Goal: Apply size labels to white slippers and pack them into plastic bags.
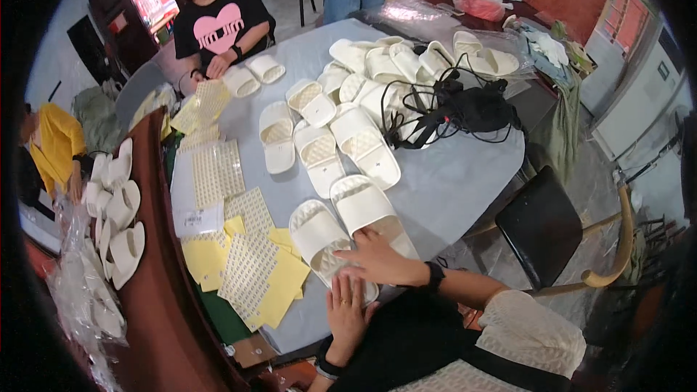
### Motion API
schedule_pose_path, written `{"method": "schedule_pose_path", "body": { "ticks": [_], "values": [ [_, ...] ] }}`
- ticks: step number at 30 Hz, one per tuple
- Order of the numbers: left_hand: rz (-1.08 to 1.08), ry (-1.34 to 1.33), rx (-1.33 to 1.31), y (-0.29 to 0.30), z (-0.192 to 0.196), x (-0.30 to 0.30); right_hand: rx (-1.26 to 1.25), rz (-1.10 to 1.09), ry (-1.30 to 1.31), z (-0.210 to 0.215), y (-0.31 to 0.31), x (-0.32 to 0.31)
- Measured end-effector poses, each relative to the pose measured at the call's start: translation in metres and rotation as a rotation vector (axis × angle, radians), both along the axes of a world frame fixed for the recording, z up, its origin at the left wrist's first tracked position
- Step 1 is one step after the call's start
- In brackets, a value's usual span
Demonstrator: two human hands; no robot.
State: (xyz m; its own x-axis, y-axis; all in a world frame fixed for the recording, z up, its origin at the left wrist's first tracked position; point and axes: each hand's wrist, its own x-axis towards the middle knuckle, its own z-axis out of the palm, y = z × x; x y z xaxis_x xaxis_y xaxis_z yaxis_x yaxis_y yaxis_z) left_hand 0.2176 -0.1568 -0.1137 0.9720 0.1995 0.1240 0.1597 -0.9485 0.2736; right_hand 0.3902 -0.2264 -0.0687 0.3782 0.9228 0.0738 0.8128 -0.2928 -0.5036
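Observation:
Two white slide sandals lie side by side at the near edge of the grey table (465, 181). My right hand (381, 258) lies flat across the heel ends of the left sandal (316, 232) and the right sandal (367, 207), fingers spread and pointing left. My left hand (347, 308) rests palm down just below the left sandal's heel, fingers apart, a ring on one finger. Neither hand grips anything. Yellow-backed sticker sheets (254, 276) lie just left of my hands.
Several more white sandals (363, 101) cover the table's middle and far end. A black bag with cables (472, 109) sits at the right. Another person (218, 25) in a black shirt handles sandals at the far side. More sticker sheets (214, 170) lie left; a black chair (544, 225) stands right.

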Motion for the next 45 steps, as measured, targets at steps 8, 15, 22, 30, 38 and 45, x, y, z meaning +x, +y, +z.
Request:
{"method": "schedule_pose_path", "body": {
  "ticks": [8, 15, 22, 30, 38, 45],
  "values": [
    [0.008, -0.208, -0.498, 0.022, 0.040, -0.013, 0.076, -0.219, 0.149, -0.006, 0.015, -0.023],
    [0.393, -0.536, -0.424, 0.067, 0.073, -0.052, 0.188, 0.087, 0.103, 0.045, -0.005, -0.021],
    [0.682, -0.649, -0.196, 0.082, 0.107, -0.101, 0.146, -0.196, -0.137, 0.088, 0.085, 0.116],
    [0.790, -0.635, -0.277, 0.067, 0.089, -0.110, 0.246, 0.047, 0.174, 0.129, 0.028, 0.077],
    [0.651, -0.697, -0.296, 0.085, 0.114, -0.080, -0.087, 0.489, 0.214, 0.135, -0.032, 0.022],
    [0.768, -0.942, -0.323, 0.259, 0.170, -0.071, -0.095, 0.460, 0.300, 0.138, -0.055, 0.009]
  ]
}}
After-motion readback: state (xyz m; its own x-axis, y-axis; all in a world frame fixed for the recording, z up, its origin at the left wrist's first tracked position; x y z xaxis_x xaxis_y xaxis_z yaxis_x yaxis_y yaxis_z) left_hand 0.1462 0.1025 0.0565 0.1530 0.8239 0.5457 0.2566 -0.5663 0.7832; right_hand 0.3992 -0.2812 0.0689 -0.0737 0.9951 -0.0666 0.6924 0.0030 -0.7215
